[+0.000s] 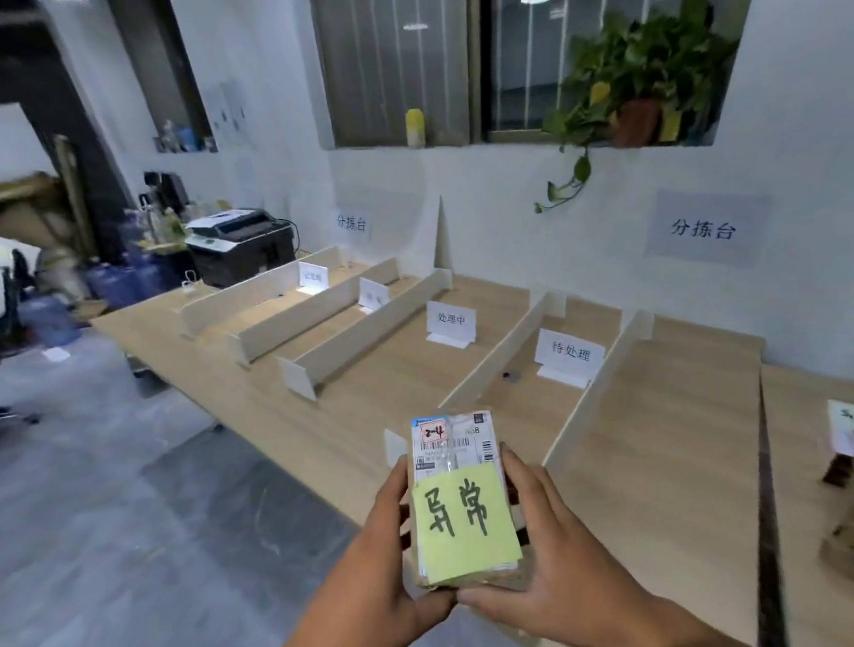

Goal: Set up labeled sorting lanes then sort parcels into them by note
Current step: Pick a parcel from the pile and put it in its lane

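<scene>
Currently gripping a small brown cardboard parcel topped with a yellow-green handwritten sticky note, clamped on its left side by the left hand and on its right by the right hand. Held in the air at the near edge of the long light-wood desk, short of the white board lane dividers and folded white lane signs

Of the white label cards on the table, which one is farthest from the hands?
The card nearest the printer; its writing is too blurred to read, and all other cards stand nearer.
</scene>
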`<state>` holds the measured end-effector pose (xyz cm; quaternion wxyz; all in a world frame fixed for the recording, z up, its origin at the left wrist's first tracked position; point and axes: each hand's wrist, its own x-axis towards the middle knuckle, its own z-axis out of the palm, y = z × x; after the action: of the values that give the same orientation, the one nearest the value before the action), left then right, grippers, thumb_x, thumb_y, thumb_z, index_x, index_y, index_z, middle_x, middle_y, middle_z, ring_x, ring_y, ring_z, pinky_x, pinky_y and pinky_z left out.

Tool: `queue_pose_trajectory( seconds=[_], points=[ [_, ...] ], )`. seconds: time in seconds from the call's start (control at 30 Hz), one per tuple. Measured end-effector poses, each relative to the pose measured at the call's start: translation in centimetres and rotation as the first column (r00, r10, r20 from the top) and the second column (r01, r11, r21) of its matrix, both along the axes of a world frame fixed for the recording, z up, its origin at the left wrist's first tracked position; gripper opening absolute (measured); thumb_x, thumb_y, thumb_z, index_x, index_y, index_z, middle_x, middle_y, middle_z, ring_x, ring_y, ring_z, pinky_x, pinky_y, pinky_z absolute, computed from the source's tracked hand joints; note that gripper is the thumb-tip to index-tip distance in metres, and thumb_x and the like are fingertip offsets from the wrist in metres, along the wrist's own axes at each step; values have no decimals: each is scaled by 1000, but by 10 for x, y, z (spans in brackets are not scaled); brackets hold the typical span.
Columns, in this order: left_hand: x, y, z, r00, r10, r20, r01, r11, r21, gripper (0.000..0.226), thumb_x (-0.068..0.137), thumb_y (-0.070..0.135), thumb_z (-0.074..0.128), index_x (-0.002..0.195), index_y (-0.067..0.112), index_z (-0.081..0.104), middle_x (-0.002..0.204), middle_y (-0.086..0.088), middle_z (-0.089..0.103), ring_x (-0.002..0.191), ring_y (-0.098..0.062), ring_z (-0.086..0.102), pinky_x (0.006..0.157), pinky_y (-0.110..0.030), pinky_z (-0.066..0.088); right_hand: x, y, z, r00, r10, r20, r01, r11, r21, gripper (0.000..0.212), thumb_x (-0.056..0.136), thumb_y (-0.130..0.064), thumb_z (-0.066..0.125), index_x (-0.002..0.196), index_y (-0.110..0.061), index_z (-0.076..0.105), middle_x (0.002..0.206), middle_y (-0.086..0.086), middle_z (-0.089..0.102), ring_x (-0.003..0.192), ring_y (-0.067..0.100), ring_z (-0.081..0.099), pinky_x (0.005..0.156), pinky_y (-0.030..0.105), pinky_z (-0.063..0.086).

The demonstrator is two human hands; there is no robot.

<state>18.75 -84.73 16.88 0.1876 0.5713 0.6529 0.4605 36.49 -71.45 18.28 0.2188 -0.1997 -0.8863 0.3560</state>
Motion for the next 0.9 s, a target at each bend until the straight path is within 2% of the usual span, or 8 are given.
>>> queue_pose_trajectory(
  seconds=[0.17, 0.27, 0.33, 0.43, 0.53, 0.67, 0.8, 0.9],
  points=[
    [-117, -26, 10, 999, 48, 3, -48, 998, 27, 119, 74, 45, 87, 159, 45, 3, 149, 26, 48, 131, 3, 52, 98, -12, 45, -121, -17, 12, 1000, 18, 19, -19, 998, 54, 128, 59, -84, 74, 153, -56, -8, 146, -39, 19, 129, -11, 42, 107, 35, 46],
    [-183, -29, 12, 998, 67, 4, -67, 997, 27, 119, 73, 41, 87, 158, 47, 4, 149, 27, 46, 133, 4, 50, 99, -12, 44, -188, -18, 17, 999, 19, 29, -21, 997, 79, 127, 59, -83, 73, 151, -59, -12, 147, -40, 17, 132, -12, 39, 109, 42, 44],
    [-224, -26, 12, 996, 87, 8, -88, 996, 26, 117, 73, 39, 88, 156, 52, 5, 148, 29, 46, 132, 6, 49, 98, -8, 43, -232, -16, 17, 999, 27, 22, -28, 997, 74, 126, 62, -77, 76, 153, -56, -9, 145, -36, 22, 133, -10, 39, 108, 40, 46],
    [-287, -10, 3, 996, 88, 25, -88, 996, 22, 113, 75, 30, 85, 156, 51, 8, 148, 27, 46, 135, 2, 47, 101, -9, 42, -299, -1, 6, 998, 51, -41, -49, 998, 46, 121, 67, -57, 84, 158, -38, 7, 144, -21, 34, 132, -5, 45, 106, 16, 41],
    [-355, 16, -11, 996, 88, 30, -88, 996, 19, 112, 77, 32, 85, 157, 46, 8, 153, 21, 43, 140, -4, 44, 106, -14, 41, -372, 26, -13, 996, 72, -55, -71, 997, 21, 121, 67, -53, 85, 154, -51, 0, 143, -28, 30, 133, -5, 42, 101, 4, 35],
    [-454, 54, -24, 993, 105, 49, -103, 994, -39, 117, 73, 35, 85, 156, 50, 5, 153, 21, 42, 139, -4, 45, 105, -20, 46, -475, 71, -40, 992, 109, -58, -110, 994, -22, 122, 71, -54, 86, 159, -41, 2, 141, -26, 32, 133, 1, 42, 96, 7, 40],
    [-556, 83, -25, 986, 165, 24, -161, 981, -112, 122, 74, 25, 87, 156, 49, 1, 154, 19, 38, 135, 7, 44, 96, -6, 43, -579, 106, -43, 990, 124, -67, -128, 989, -74, 124, 71, -51, 88, 160, -38, 3, 140, -19, 37, 132, -2, 42, 97, 5, 39],
    [-629, 106, -20, 984, 177, 18, -174, 979, -109, 120, 72, 21, 87, 154, 52, 4, 153, 21, 37, 135, 5, 44, 95, -5, 42, -655, 128, -37, 990, 123, -61, -129, 987, -92, 123, 70, -52, 88, 160, -38, 6, 142, -17, 39, 131, 0, 45, 96, 7, 41]
  ],
)
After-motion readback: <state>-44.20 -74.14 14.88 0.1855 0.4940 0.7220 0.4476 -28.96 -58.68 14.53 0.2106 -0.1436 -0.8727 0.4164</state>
